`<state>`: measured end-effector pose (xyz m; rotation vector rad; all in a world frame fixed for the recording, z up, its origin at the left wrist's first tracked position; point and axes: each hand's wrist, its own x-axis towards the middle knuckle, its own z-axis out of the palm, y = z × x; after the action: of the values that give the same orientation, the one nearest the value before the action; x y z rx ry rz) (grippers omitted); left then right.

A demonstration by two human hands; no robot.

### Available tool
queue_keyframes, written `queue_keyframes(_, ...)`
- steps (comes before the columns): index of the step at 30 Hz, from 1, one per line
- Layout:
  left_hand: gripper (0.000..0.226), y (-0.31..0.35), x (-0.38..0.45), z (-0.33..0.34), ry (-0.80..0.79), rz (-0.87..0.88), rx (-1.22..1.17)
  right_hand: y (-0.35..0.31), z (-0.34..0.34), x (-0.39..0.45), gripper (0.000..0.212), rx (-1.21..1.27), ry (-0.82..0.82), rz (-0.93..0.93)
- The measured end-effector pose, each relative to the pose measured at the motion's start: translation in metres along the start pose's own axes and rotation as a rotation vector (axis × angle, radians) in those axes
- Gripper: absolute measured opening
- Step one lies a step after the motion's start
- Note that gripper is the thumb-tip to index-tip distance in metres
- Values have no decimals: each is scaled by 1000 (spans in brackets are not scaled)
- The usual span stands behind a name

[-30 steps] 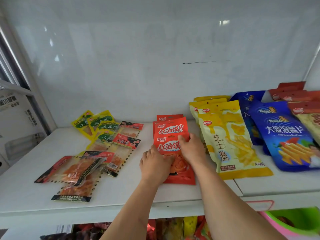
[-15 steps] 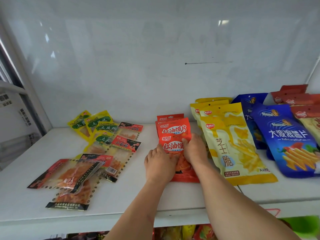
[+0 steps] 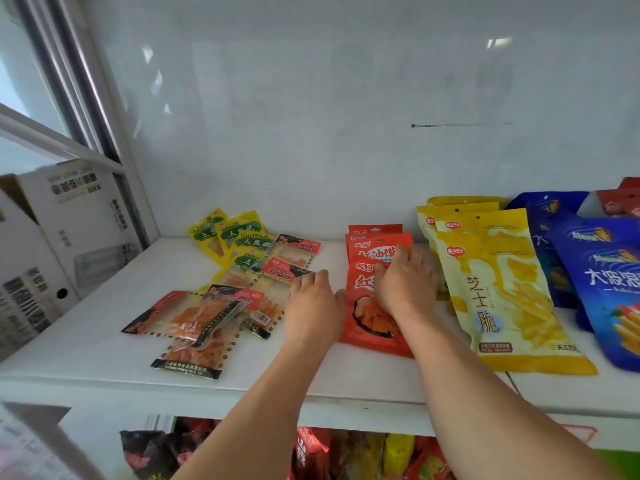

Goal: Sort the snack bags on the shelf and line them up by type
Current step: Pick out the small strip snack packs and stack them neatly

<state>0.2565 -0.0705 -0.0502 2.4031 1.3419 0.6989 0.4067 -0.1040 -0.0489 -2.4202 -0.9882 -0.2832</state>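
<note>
A stack of red snack bags (image 3: 372, 323) lies in the middle of the white shelf (image 3: 86, 341). My right hand (image 3: 405, 282) rests on top of the stack, fingers curled over the front bag's upper part. My left hand (image 3: 313, 306) lies palm down on the shelf just left of the stack, fingers apart, thumb at the bag's edge. To the left lie small yellow-green packs (image 3: 239, 237), small clear packs with red labels (image 3: 294, 247) and clear packs with orange contents (image 3: 187, 317), loosely overlapping. To the right stand lined-up large yellow bags (image 3: 502, 296) and blue bags (image 3: 602, 271).
More red bags (image 3: 620, 202) sit at the far right back corner. White cardboard boxes (image 3: 52, 237) stand beyond the shelf's left end, behind a metal frame. A lower shelf (image 3: 346, 452) holds several mixed snack bags. The back wall is a white panel.
My left hand has slid off the red bags to the left, onto the bare shelf. My right hand has moved a little up the red stack.
</note>
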Motion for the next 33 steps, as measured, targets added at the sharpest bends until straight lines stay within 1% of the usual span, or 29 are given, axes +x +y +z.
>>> queue_keyframes(2, 52, -16, -1, -11, 94, 40, 218, -20, 0, -5, 56, 62, 30, -90)
queue_keyframes(3, 53, -25, -2, -16, 115, 36, 301, -32, 2, -8, 55, 102, 38, -144)
queue_keyframes(5, 56, -44, 0, -24, 100, 4, 402, -57, 7, -17, 51, 187, 6, -247)
queue_keyframes(7, 59, -63, 4, -29, 52, -32, 453, -82, 16, -26, 50, 275, -104, -281)
queue_keyframes(9, 61, -82, 11, -32, 7, -52, 471, -103, 30, -31, 55, 308, -226, -234)
queue_keyframes(12, 62, -108, 22, -35, -42, -50, 452, -124, 57, -34, 58, 225, -329, -109)
queue_keyframes(16, 58, -138, 40, -41, -77, 6, 407, -146, 80, -29, 59, 125, -291, -66)
queue_keyframes(25, 60, -195, 79, -64, -73, 57, 348, -205, 111, -19, 52, 172, -255, 3)
queue_keyframes(28, 60, -206, 85, -70, -82, 36, 325, -222, 117, -19, 50, 282, -248, 15)
queue_keyframes(30, 62, -209, 85, -74, -93, 29, 313, -229, 118, -16, 52, 461, -222, 65)
queue_keyframes(33, 68, -210, 84, -78, -101, 22, 287, -235, 111, -8, 63, 751, -170, 209)
